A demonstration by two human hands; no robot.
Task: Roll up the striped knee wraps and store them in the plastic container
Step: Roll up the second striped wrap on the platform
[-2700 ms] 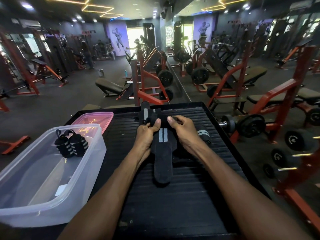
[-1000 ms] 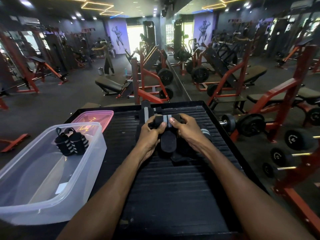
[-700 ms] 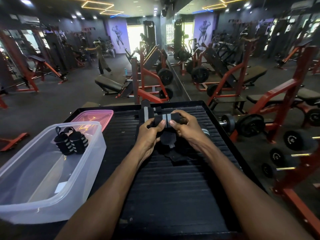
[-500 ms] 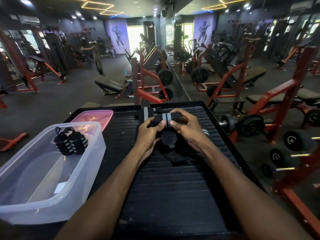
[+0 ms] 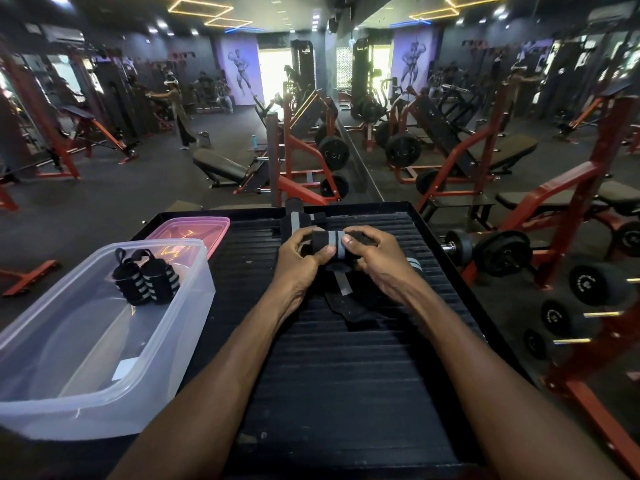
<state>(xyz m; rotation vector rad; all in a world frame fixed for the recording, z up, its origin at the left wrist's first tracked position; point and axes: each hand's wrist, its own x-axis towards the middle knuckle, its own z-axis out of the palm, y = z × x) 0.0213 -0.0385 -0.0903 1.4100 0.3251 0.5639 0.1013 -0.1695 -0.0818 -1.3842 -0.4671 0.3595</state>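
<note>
A black knee wrap with grey stripes (image 5: 330, 242) is almost fully rolled and held just above the black ribbed platform (image 5: 346, 375). My left hand (image 5: 299, 258) grips its left end and my right hand (image 5: 372, 256) grips its right end, thumbs on top. A flat wrap with a grey stripe (image 5: 349, 299) lies under my hands. Another flat wrap (image 5: 294, 220) lies at the far edge, and a rolled one (image 5: 414, 265) shows beside my right wrist. Two rolled wraps (image 5: 147, 280) lie in the clear plastic container (image 5: 166, 341) at the left.
A pink lid (image 5: 194, 226) lies behind the container. Dumbbells on a red rack (image 5: 502, 251) stand close on the right. Red benches and machines fill the floor ahead, and a person stands far off at the left.
The loose tail of the wrap has been wound onto the roll, which is now thicker and lifted slightly. Both hands have stayed in place, turning the roll.
</note>
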